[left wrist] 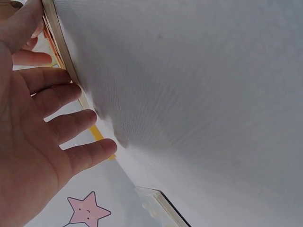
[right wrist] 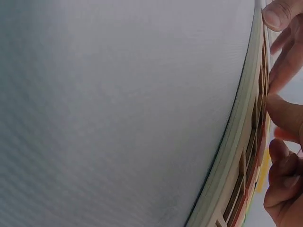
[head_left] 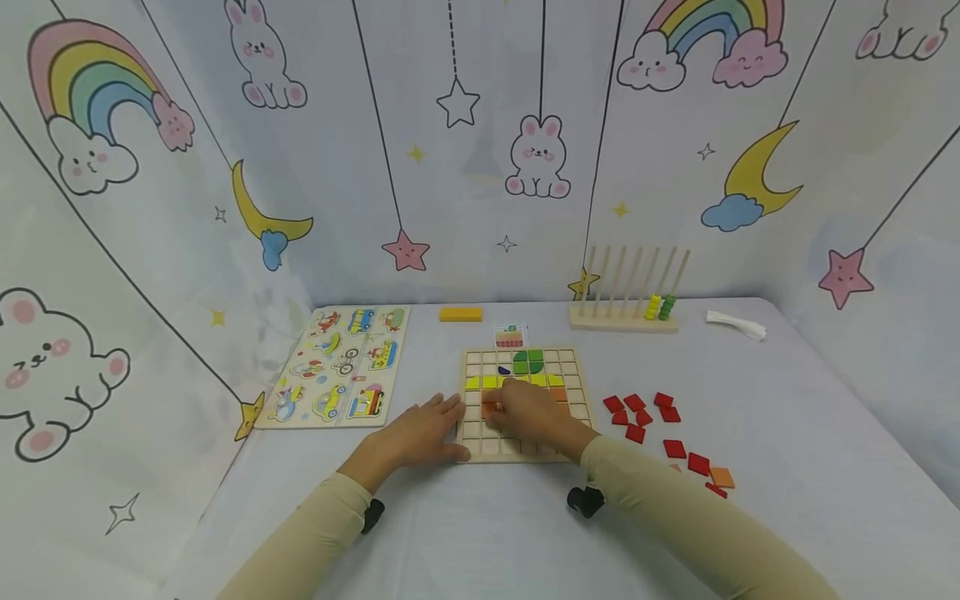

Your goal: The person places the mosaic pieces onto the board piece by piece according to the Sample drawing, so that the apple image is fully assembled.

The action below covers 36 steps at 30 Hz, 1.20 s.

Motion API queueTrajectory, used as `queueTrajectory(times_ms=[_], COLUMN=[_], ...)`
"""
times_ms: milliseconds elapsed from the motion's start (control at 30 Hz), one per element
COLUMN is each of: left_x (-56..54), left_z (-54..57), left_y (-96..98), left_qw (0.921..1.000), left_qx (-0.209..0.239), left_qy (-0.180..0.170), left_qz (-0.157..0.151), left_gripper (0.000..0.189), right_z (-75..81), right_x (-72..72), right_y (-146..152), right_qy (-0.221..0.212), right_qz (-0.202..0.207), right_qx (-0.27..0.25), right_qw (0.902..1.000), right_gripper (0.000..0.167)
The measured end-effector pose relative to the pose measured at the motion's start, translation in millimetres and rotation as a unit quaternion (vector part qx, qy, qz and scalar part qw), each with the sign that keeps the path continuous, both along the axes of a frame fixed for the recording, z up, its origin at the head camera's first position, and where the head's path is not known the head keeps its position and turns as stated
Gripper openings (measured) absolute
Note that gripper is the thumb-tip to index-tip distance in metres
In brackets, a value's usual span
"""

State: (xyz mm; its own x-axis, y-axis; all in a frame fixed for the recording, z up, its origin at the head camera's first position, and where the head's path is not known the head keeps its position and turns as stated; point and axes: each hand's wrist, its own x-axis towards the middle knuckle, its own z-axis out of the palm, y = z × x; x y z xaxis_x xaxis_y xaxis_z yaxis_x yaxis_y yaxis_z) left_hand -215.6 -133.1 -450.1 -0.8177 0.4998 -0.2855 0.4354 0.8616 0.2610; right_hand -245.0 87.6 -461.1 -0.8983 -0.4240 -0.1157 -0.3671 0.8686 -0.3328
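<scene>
A wooden grid board (head_left: 480, 457) lies in the middle of the table, with yellow, orange, green and dark blue tiles in its squares. My left hand (head_left: 427, 432) rests against the board's left edge, fingers spread and straight, as the left wrist view also shows. Over the board's middle reaches my right hand (head_left: 528, 412), fingers bent, its tips pinching at an orange tile (head_left: 490, 409) in the left part of the orange rows. The palm covers several squares. In the right wrist view the thumb (right wrist: 286, 113) comes down right at the board's surface (right wrist: 246, 161).
Loose red tiles (head_left: 635, 433) and an orange tile (head_left: 722, 477) lie right of the board. Behind it are a small picture card (head_left: 511, 336) and a yellow block (head_left: 461, 314). A vehicle puzzle (head_left: 333, 367), a peg rack with beads (head_left: 622, 322) and a white strip (head_left: 737, 325) surround them.
</scene>
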Motion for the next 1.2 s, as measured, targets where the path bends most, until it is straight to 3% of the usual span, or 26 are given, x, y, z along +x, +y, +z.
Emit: queueTrajectory(times_ms=[100,200,267,333,400,467,567,767,1033,1200], left_x=[-1.1,-1.7,-1.0,-0.1,0.7,1.0,0.4,-1.1,-0.4,-1.1], left_z=[-1.4,-3.8,-5.9,-8.4,-9.9,-10.1,-7.6,-4.7,-5.5,-6.4], left_y=[0.3,1.2,1.7,2.3,2.8,2.7,1.6,0.0,1.0,-0.1], left_qw=[1.0,1.0,0.9999,0.9999,0.9999,0.9999,1.0,1.0,1.0,0.9998], left_qx=[-0.002,-0.002,-0.003,-0.001,0.0,-0.002,-0.008,-0.01,-0.006,-0.013], left_qy=[-0.001,-0.003,-0.009,-0.013,-0.015,-0.011,-0.003,0.001,0.005,0.013], left_qz=[0.001,0.005,0.008,0.007,0.005,0.004,0.001,-0.001,0.001,-0.006], left_gripper=[0.084,0.084,0.084,0.084,0.085,0.085,0.085,0.085,0.084,0.085], right_z=[9.3,27.0,38.6,47.2,51.3,54.0,53.1,35.0,8.2,5.2], right_x=[3.4,9.4,15.8,24.3,34.6,46.5,64.8,92.9,110.0,109.7], right_y=[11,42,77,119,163,202,249,297,317,317], right_qy=[0.005,-0.015,-0.057,-0.101,-0.125,-0.134,-0.139,-0.195,-0.178,-0.152], right_qz=[0.002,-0.002,-0.014,-0.039,-0.068,-0.102,-0.125,-0.097,-0.099,-0.079], right_qx=[-0.04,-0.118,-0.19,-0.254,-0.295,-0.304,-0.273,-0.21,-0.162,-0.148], right_qw=[0.9992,0.9929,0.98,0.9611,0.9449,0.9377,0.9435,0.9533,0.9655,0.9739], right_gripper=[0.049,0.048,0.05,0.055,0.061,0.067,0.073,0.064,0.046,0.036])
